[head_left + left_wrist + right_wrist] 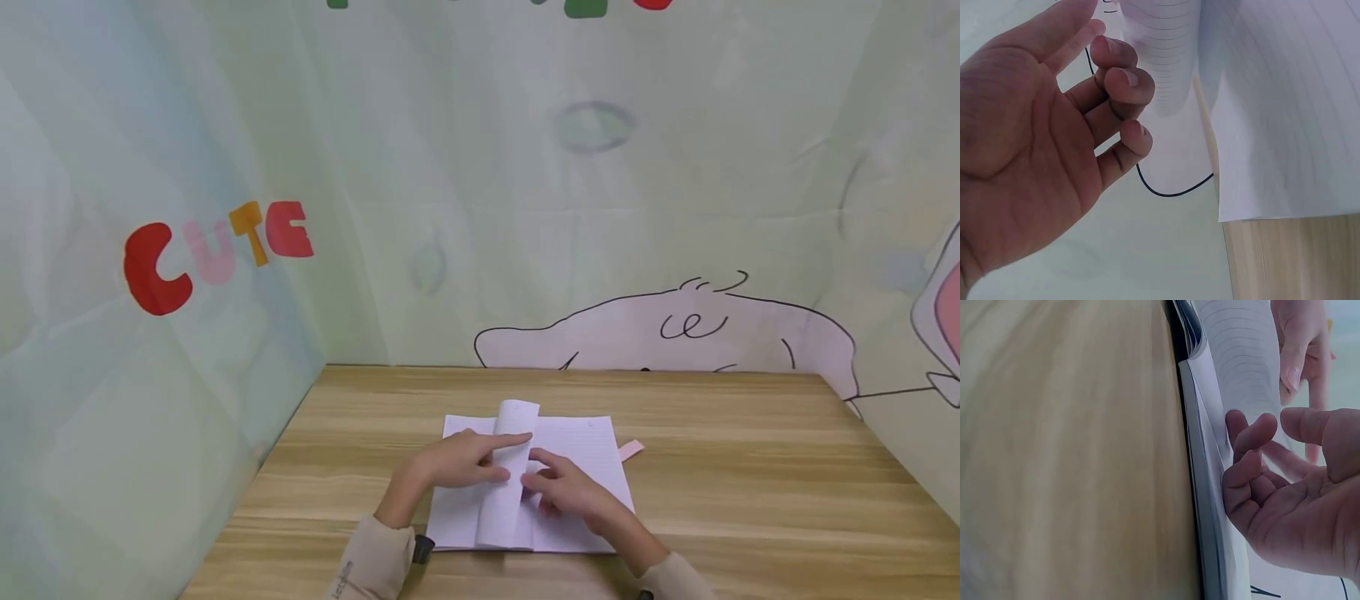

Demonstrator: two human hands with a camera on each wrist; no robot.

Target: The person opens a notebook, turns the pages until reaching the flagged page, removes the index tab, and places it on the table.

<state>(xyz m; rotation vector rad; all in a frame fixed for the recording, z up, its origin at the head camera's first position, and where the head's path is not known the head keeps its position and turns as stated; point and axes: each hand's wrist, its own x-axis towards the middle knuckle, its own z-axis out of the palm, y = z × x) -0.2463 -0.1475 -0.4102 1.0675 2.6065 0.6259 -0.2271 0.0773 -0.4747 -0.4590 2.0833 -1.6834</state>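
Observation:
An open notebook (581, 437) with lined pages lies on the wooden table. One page (501, 517) stands up in a curl near the middle of it. My left hand (461, 460) reaches across from the left, its straight index finger lying on the raised page near the free edge and its thumb lower on the same side. The left wrist view shows the other fingers (1125, 87) loosely bent beside the page. My right hand (573, 487) is at the page's right side, relaxed fingertips at its edge. In the right wrist view a gap shows between thumb and fingers (1250, 434).
A pink tab (632, 450) sticks out past the notebook's right side. The wooden table (750, 467) extends around it. Behind and to the left hang printed cloth walls (420, 183) with coloured letters and a cartoon drawing.

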